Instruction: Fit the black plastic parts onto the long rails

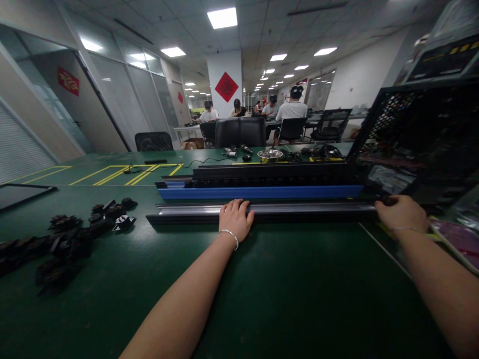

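Observation:
A long black channel-shaped profile (194,213), with a shiny inner face, lies across the green table. My left hand (235,219), with a bracelet on its wrist, rests over its middle, fingers curled over the far edge. At the profile's right end, my right hand (402,214) is closed on a small black part (388,200). Whether that part is joined to the profile I cannot tell. Just behind lies a blue profile (262,192), parallel to it, with more black profiles (269,171) stacked beyond.
Several black parts (71,239) lie in a loose cluster at left, near a dark flat frame (26,193). A metal bowl (270,154), tools and cables sit at the table's far side. A black perforated rack (415,119) stands at right. Several people work in the background.

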The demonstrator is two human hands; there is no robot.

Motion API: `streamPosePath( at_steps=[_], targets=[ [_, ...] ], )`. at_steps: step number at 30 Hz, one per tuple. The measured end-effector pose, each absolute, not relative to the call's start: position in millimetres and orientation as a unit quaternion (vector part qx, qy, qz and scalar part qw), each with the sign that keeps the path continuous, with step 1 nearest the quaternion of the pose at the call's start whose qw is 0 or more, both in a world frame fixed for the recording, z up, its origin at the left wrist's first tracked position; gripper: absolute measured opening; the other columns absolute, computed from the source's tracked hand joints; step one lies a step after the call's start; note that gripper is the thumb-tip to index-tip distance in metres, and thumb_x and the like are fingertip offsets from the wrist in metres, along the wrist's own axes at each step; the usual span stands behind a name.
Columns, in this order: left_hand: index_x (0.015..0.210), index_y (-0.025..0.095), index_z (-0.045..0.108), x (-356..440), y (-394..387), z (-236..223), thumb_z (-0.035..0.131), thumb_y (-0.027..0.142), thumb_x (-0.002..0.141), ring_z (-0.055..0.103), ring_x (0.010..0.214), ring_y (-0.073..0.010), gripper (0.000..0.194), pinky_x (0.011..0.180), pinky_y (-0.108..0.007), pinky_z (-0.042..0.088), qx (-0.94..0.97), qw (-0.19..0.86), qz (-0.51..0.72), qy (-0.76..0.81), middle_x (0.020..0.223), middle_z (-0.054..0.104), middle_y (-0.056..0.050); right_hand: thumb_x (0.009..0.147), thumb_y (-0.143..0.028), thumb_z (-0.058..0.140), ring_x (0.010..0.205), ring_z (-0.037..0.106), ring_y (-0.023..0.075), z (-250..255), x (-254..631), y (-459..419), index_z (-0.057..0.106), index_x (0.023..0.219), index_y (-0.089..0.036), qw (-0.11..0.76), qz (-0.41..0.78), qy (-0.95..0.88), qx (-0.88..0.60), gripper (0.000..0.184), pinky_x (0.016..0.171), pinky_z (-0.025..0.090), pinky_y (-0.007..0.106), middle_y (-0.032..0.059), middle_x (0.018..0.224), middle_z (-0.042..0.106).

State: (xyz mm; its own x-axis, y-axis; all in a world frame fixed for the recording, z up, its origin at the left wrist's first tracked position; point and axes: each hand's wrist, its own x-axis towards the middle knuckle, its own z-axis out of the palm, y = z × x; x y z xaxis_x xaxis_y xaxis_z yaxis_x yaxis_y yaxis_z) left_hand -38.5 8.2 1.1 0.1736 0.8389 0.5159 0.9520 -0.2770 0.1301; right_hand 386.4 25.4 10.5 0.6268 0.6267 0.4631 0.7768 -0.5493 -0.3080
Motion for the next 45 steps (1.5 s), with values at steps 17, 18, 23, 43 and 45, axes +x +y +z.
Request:
streamPosePath(
  at_steps=[17,18,23,43,45],
  targets=[
    [0.121,0.026,0.054,-38.6,8.6,2.3,0.036,0.043,0.09,0.044,0.119,-0.0217,0.04,0.101,-0.04,0.032,-0.758,0.111,-0.244,-0.594,0.128,0.055,-0.005,0.065,-0.048,0.06,0.101,0.053,0.0288,16.7,362.2,17.6,0.059,0.106,-0.021,0.318,-0.089,-0.346,-0.878,0.05,0.082,0.04,0.037,0.0109,0.103,0.064],
    [0.121,0.026,0.054,-38.6,8.6,2.2,0.036,0.043,0.09,0.045,0.119,-0.0217,0.04,0.101,-0.04,0.032,-0.758,0.111,-0.245,-0.594,0.127,0.055,-0.005,0.064,-0.049,0.061,0.1,0.052,0.0283,17.6,362.6,17.0,0.057,0.107,-0.021,0.322,-0.08,-0.346,-0.878,0.051,0.082,0.039,0.037,0.0107,0.104,0.064],
    [0.121,0.027,0.054,-38.4,8.3,2.3,0.037,0.043,0.089,0.045,0.119,-0.0216,0.039,0.101,-0.04,0.031,-0.758,0.109,-0.249,-0.593,0.127,0.055,-0.004,0.067,-0.048,0.059,0.092,0.053,0.0273,20.5,363.5,15.6,0.059,0.102,-0.019,0.324,-0.06,-0.367,-0.87,0.046,0.076,0.039,0.036,0.0128,0.103,0.064],
    [0.12,0.025,0.055,-37.9,7.5,3.3,0.038,0.042,0.089,0.045,0.119,-0.022,0.039,0.101,-0.041,0.032,-0.758,0.105,-0.25,-0.593,0.127,0.056,-0.005,0.069,-0.049,0.056,0.088,0.053,0.0265,27.1,319.6,11.9,0.063,0.093,-0.017,0.248,-0.089,-0.483,-0.835,0.04,0.072,0.037,0.034,0.0126,0.092,0.065],
    [0.12,0.026,0.055,-37.7,7.4,3.5,0.037,0.042,0.089,0.045,0.12,-0.0219,0.04,0.101,-0.041,0.032,-0.758,0.104,-0.248,-0.594,0.127,0.055,-0.005,0.069,-0.049,0.056,0.088,0.053,0.026,27.6,314.3,12.1,0.062,0.091,-0.017,0.239,-0.086,-0.507,-0.823,0.039,0.074,0.037,0.034,0.0125,0.092,0.065]
  ],
)
